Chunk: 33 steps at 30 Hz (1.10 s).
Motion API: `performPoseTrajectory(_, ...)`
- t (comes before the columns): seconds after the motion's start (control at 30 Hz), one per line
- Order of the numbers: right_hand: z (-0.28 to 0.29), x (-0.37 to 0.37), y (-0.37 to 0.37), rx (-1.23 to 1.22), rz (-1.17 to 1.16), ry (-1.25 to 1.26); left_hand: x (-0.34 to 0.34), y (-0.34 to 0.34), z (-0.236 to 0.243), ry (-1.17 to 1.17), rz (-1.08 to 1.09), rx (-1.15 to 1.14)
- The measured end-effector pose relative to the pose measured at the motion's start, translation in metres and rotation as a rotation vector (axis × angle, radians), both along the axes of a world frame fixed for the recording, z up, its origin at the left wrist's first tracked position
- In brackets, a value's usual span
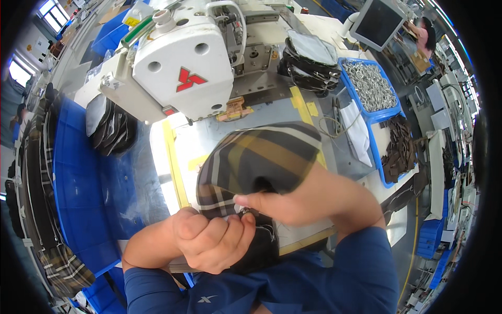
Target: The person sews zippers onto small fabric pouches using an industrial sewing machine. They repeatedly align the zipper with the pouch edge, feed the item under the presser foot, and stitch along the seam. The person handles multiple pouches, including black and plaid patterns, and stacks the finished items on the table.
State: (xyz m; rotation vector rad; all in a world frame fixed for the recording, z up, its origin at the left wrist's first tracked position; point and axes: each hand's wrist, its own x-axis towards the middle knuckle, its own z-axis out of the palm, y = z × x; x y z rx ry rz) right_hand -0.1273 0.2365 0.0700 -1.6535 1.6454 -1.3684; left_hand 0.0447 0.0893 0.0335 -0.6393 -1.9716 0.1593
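A curved piece of plaid fabric (pixel 261 152) in dark grey, mustard and white is held up in front of me over the machine's work surface. My right hand (pixel 300 201) grips its right side, with the thumb across the lower edge and the other fingers hidden behind the cloth. My left hand (pixel 214 238) is closed, its curled fingers pinching the lower edge close to my right thumb. A small whitish and metallic bit shows between the hands, too small to name. Below them hangs black material (pixel 264 246) with what looks like a zipper; its join to the plaid cannot be made out.
A white industrial sewing machine (pixel 183 68) stands ahead. Stacks of dark pieces lie left (pixel 110 125) and behind right (pixel 311 60). On the right are a blue tray of metal hardware (pixel 368 86) and a tray of brown strips (pixel 397 149). A blue bin (pixel 78 183) stands left.
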Motion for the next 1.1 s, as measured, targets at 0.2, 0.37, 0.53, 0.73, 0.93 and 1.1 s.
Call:
performPoseTrajectory(0.2, 0.0, -0.002, -0.005, 0.158, 0.047, -0.25, 0.002, -0.007, -0.002, 0.044, -0.042, -0.047)
performPoseTrajectory(0.37, -0.006, -0.003, -0.008, 0.139, 0.028, -0.309, -0.003, -0.011, -0.002, -0.073, -0.152, 0.057)
performPoseTrajectory(0.53, 0.012, 0.006, -0.001, 0.13, -0.105, -0.637, 0.002, -0.017, 0.009, -0.135, -0.129, 0.167)
performPoseTrajectory(0.73, 0.031, 0.0, 0.01, 0.173, -0.089, -0.268, 0.007, -0.02, 0.013, -0.145, -0.116, 0.263)
performPoseTrajectory(0.93, 0.014, 0.004, 0.01, -0.175, -0.201, 0.527, 0.011, -0.012, 0.014, -0.141, -0.169, 0.304)
performPoseTrajectory(1.1, 0.025, 0.004, 0.007, -0.347, -0.149, 0.793, 0.006, -0.011, 0.013, -0.129, -0.203, 0.273)
